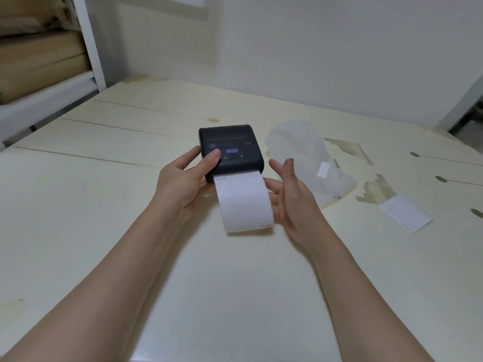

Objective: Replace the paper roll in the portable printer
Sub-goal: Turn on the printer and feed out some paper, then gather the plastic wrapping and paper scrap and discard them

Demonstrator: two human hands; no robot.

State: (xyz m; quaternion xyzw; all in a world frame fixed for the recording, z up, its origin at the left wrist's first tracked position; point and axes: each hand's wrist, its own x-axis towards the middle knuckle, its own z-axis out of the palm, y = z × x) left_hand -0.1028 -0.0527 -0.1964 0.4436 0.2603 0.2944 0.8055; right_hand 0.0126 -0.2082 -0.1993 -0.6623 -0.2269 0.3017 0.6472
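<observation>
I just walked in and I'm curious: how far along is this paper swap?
Nearly finished, it seems. The printer lies closed on the table, its screen lit, with a paper strip curling out of its front. The left hand steadies the printer; the right hand is open beside the strip. Probably left: tearing off the strip and clearing the plastic bag.

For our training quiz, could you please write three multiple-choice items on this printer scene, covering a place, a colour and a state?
1. Where does the clear plastic bag lie relative to the printer?
A. to its right
B. on top of it
C. to its left

2. What colour is the printer's casing?
A. white
B. red
C. black

3. What is the state of the paper strip?
A. torn off on the table
B. fed out of the printer's slot
C. crumpled into a ball

Key: 1 A, the bag lies right of the printer; 2 C, the casing is black; 3 B, the strip hangs curling from the front slot between the hands.
</observation>
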